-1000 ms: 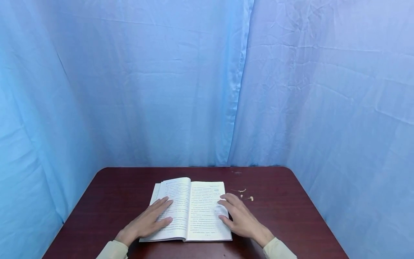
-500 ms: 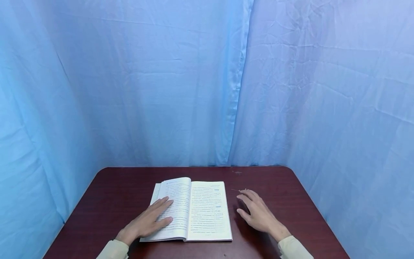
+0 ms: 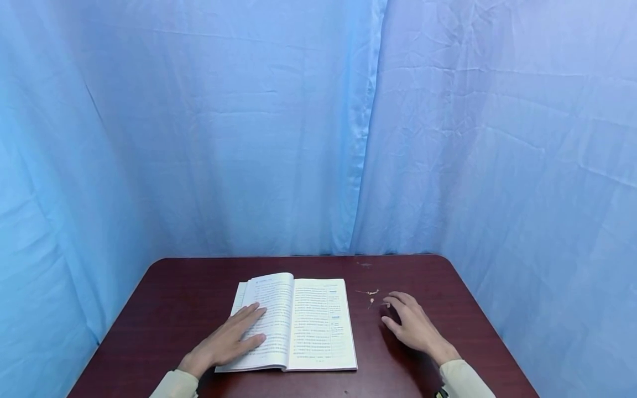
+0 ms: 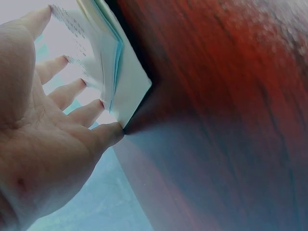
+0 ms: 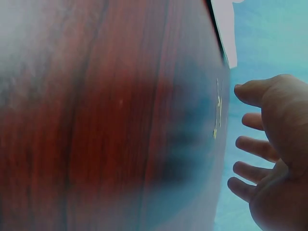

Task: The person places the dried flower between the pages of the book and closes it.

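Note:
An open book (image 3: 313,326) lies on the table, its left pages bulging up in a curve. My left hand (image 3: 224,340) rests on the left page with fingers spread; in the left wrist view its fingertips press along the pages (image 4: 91,53) near the book's corner. My right hand (image 3: 415,326) is right of the book, over the table, fingers loosely bent and apart. Small pale dried flower sprigs (image 3: 370,293) lie between the book and this hand. Another little blossom (image 3: 388,305) shows right at its fingertips. Thin sprigs (image 5: 219,101) also appear beyond the thumb in the right wrist view.
The dark red wooden table (image 3: 189,298) has rounded far corners. Blue cloth curtains (image 3: 249,138) hang behind it and along both sides. A faint pale mark (image 3: 365,265) is near the far edge.
My right hand has left the book's right page and moved right, past the dried sprigs, uncovering the page's side column. The left hand stays on the left page.

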### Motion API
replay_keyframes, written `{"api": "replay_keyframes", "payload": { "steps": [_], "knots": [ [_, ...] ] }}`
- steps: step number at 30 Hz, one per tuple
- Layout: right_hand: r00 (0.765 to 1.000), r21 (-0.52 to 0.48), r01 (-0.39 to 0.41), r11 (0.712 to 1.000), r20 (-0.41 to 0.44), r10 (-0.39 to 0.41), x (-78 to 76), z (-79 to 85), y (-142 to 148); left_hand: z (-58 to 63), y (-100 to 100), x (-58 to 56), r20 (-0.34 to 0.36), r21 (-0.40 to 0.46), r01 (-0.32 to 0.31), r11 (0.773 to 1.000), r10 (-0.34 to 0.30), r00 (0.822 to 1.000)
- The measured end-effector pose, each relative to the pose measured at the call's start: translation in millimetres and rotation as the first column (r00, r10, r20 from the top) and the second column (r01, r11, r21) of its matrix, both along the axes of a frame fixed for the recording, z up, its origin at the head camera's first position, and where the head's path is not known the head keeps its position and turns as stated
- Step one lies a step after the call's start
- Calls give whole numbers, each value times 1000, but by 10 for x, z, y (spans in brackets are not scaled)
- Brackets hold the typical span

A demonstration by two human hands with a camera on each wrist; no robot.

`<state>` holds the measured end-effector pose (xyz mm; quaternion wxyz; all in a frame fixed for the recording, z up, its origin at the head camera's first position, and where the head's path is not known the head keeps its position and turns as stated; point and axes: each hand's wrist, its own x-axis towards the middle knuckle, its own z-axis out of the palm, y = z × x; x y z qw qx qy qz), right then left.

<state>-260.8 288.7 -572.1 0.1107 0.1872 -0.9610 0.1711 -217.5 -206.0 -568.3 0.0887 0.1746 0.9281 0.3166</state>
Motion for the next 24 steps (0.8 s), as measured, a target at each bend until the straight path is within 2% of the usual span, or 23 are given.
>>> {"api": "replay_keyframes", "payload": {
  "steps": [8, 24],
  "knots": [
    [999, -7, 28, 1000, 38, -28, -89, -17, 87, -17, -14, 20, -17, 12, 1, 1000, -1, 1000],
    [999, -31, 27, 999, 37, -26, -195, 35, 188, -37, -19, 8, -49, -1, 5, 1000, -5, 999]
  ]
}}
